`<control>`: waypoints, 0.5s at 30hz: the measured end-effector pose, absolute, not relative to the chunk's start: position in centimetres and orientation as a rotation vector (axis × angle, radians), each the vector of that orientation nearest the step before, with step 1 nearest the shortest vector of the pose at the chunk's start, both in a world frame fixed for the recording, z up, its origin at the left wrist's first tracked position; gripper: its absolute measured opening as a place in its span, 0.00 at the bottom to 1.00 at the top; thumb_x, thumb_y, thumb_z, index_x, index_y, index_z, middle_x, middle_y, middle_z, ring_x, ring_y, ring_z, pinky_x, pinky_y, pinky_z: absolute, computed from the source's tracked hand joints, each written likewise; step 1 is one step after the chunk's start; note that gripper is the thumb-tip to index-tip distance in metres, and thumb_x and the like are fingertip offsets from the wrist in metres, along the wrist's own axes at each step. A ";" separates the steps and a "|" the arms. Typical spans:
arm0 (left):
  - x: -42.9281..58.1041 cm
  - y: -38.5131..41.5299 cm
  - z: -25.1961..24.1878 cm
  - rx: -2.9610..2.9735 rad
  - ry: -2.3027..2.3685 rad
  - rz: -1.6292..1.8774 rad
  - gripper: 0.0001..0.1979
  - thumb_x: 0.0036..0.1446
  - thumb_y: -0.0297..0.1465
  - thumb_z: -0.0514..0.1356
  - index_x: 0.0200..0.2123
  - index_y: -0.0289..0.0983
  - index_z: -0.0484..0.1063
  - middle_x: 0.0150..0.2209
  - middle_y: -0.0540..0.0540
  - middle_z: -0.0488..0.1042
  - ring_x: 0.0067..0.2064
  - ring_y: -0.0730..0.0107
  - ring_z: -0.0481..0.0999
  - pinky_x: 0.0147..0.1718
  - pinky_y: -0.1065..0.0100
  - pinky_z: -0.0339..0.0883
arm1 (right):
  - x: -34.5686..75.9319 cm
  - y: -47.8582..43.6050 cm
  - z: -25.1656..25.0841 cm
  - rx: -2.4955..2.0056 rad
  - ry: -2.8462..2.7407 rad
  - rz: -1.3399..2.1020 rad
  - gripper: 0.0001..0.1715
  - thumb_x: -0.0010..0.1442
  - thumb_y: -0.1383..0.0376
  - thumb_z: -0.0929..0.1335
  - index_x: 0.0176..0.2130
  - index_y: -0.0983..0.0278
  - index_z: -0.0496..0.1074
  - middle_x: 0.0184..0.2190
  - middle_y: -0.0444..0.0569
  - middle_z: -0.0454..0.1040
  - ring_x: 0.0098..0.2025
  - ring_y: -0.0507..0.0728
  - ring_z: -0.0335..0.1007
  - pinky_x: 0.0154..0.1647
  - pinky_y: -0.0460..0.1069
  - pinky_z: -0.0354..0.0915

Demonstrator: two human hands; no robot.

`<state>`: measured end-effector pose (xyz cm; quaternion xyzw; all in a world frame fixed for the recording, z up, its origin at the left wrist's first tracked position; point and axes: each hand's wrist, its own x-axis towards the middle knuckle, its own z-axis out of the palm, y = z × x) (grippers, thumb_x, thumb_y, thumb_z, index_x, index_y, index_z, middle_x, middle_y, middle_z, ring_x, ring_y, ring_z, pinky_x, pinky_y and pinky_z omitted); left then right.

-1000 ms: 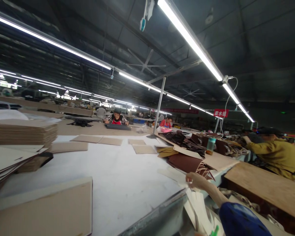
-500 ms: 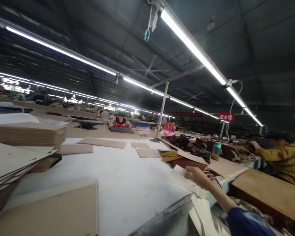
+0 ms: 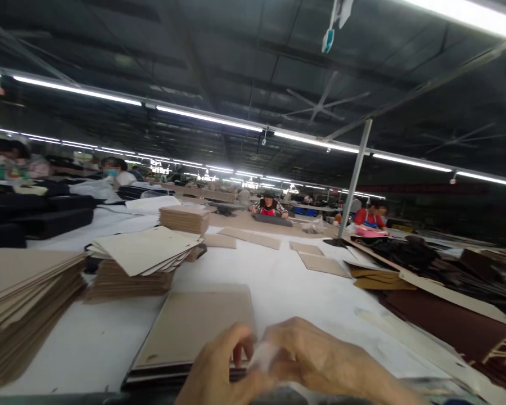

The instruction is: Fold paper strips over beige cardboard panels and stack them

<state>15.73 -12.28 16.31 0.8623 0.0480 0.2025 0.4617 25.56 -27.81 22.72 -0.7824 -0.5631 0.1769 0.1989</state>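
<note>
Left hand: our left hand point(image 3: 219, 374) sits low in the view, fingers curled narrow, thumb and fingertips pinched on a small pale scrap point(image 3: 261, 355).
Right hand: our right hand point(image 3: 320, 363) meets it from the other side, fingers closed on the same scrap; the blur hides what the scrap is.
Where the scrap is: between our 2 hands, just above the near edge of a flat tan board point(image 3: 198, 326) lying on the white table point(image 3: 290, 287).
Around us: a fanned stack of boards point(image 3: 141, 261) to the left, a taller stack point(image 3: 19, 304) at the far left, brown sheets point(image 3: 447, 323) to the right, other people working at far tables.
Progress: we judge the work barely begun; the scrap is in hand but not yet on the board, and the stacks look untouched.
Change: half a second ago our right hand reached out to the pale sheets at the right edge; now both hands are together before us, and our view has swung left.
</note>
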 end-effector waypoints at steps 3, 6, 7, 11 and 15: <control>16.9 -12.6 16.1 2.185 0.132 0.516 0.13 0.50 0.36 0.53 0.18 0.39 0.57 0.19 0.54 0.57 0.25 0.73 0.59 0.25 0.71 0.51 | 27.1 -27.5 21.5 -2.201 -1.503 0.472 0.06 0.50 0.62 0.70 0.29 0.61 0.69 0.25 0.42 0.70 0.29 0.52 0.66 0.27 0.45 0.58; 17.4 -11.4 15.6 2.139 0.128 0.605 0.16 0.53 0.41 0.51 0.18 0.39 0.55 0.19 0.55 0.54 0.24 0.74 0.58 0.24 0.72 0.50 | 28.2 -28.8 20.2 -2.094 -1.158 0.683 0.08 0.51 0.60 0.68 0.29 0.62 0.68 0.20 0.40 0.68 0.24 0.50 0.65 0.25 0.44 0.57; 17.4 -10.9 15.6 2.114 0.142 0.639 0.17 0.52 0.43 0.52 0.18 0.39 0.55 0.19 0.55 0.54 0.24 0.74 0.57 0.24 0.72 0.51 | 28.4 -29.4 19.8 -2.032 -1.048 0.767 0.09 0.52 0.59 0.67 0.29 0.63 0.67 0.18 0.39 0.68 0.23 0.50 0.64 0.25 0.44 0.58; 16.8 -8.9 16.0 2.045 0.207 0.696 0.19 0.50 0.47 0.54 0.18 0.40 0.59 0.19 0.55 0.56 0.24 0.73 0.58 0.25 0.73 0.53 | 29.1 -31.9 17.9 -1.903 -0.865 0.837 0.16 0.52 0.54 0.68 0.27 0.65 0.67 0.15 0.37 0.64 0.18 0.46 0.58 0.21 0.42 0.54; 16.5 -7.5 15.5 2.051 0.277 0.683 0.20 0.47 0.49 0.55 0.17 0.39 0.60 0.18 0.55 0.56 0.24 0.73 0.57 0.25 0.73 0.52 | 30.6 -34.5 16.3 -1.868 -0.811 0.725 0.22 0.52 0.49 0.68 0.30 0.67 0.70 0.16 0.35 0.57 0.17 0.43 0.47 0.16 0.42 0.44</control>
